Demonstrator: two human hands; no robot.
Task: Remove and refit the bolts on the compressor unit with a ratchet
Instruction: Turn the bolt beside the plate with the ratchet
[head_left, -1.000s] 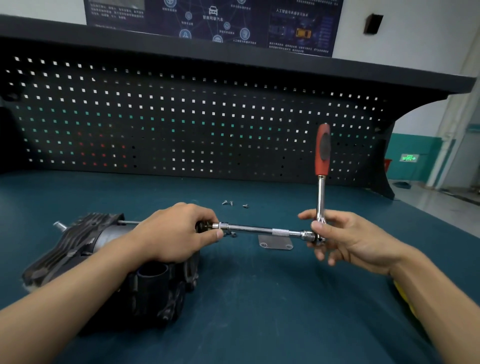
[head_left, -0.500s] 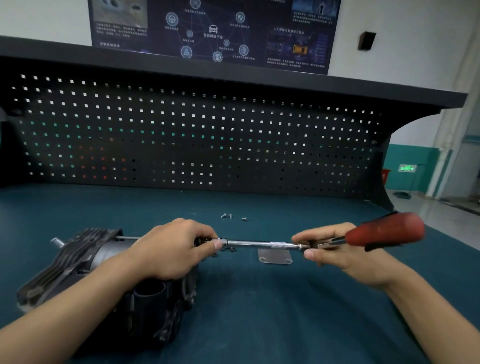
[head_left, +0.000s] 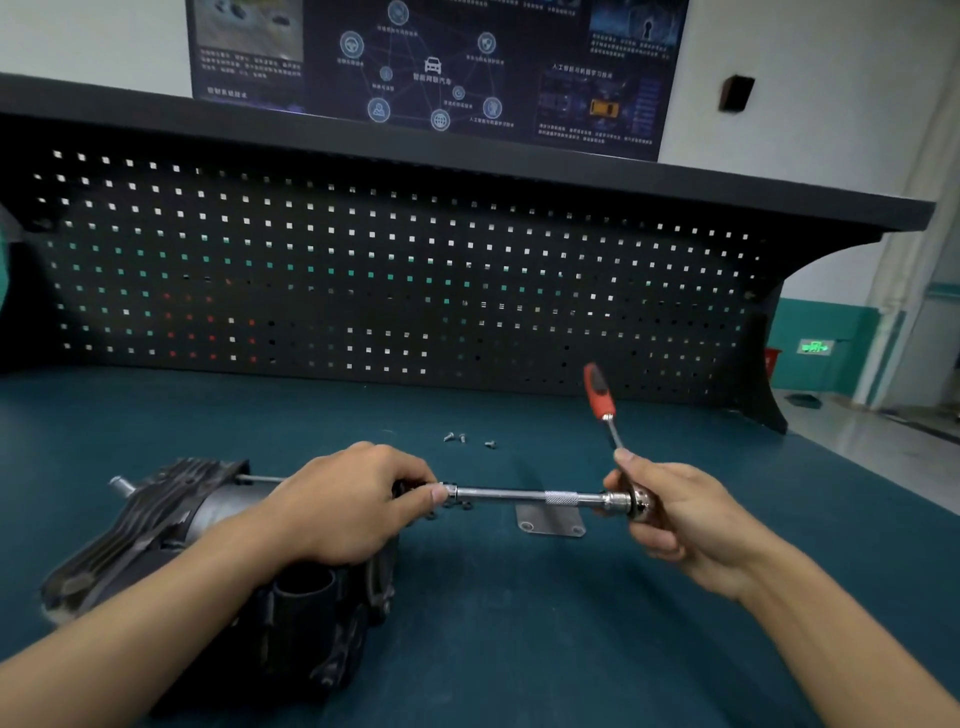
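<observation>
Workshop, teal-topped workbench (head_left: 519, 649), black pegboard back panel (head_left: 395, 280) (square holes), automotive tech poster (head_left: 431, 67) above

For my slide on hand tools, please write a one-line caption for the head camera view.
The left hand holds the extension bar at the compressor unit while the right hand grips the ratchet.

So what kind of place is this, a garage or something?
Probably a car-repair training workshop: a workbench backed by a black pegboard, a compressor being worked on with a ratchet, and a car-technology poster on the wall.
</observation>
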